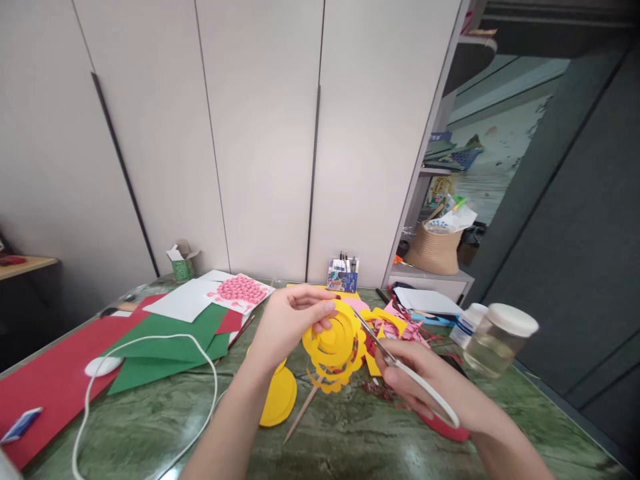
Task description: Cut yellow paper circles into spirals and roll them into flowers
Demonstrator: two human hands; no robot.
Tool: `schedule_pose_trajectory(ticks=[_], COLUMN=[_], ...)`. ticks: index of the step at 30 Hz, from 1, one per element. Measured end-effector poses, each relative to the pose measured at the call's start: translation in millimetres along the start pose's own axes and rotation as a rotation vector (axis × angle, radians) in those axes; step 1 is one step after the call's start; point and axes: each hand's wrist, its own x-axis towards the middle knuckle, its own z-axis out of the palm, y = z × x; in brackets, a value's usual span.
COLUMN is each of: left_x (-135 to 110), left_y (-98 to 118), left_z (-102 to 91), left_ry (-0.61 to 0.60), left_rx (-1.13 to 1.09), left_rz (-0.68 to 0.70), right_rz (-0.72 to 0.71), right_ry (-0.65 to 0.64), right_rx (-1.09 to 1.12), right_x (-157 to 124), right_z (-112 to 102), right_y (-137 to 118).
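My left hand point(290, 320) pinches a yellow paper piece cut into a spiral point(334, 353) and holds it above the green marble table point(350, 440). My right hand point(425, 383) grips white-handled scissors point(400, 367), whose blades point up and left into the spiral's edge. Under the spiral lie a yellow paper disc point(278, 396) and a thin wooden stick point(301, 419).
Red point(55, 380), green point(165, 347) and white paper sheets cover the table's left, with a white cable point(150, 340) looping over them. A glass jar with a white lid point(500, 339), a small bottle point(467, 323), a marker box point(343, 273) and paper scraps sit toward the right and back.
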Motion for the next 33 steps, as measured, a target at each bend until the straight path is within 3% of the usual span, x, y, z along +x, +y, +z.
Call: schedule_pose_trajectory(ticks=[22,33], left_x=[-2,-2], left_y=[1,7], left_z=[-2.9,-8.8], left_ry=[-0.115,-0.255], left_rx=[0.09,0.162], left_rz=[-0.027,-0.12], right_rz=[-0.002,0.141], right_ry=[-0.067,-0.161], right_rx=[0.029,-0.022], right_x=[-4,-12], right_z=[-2,-10], right_y=[-3,0])
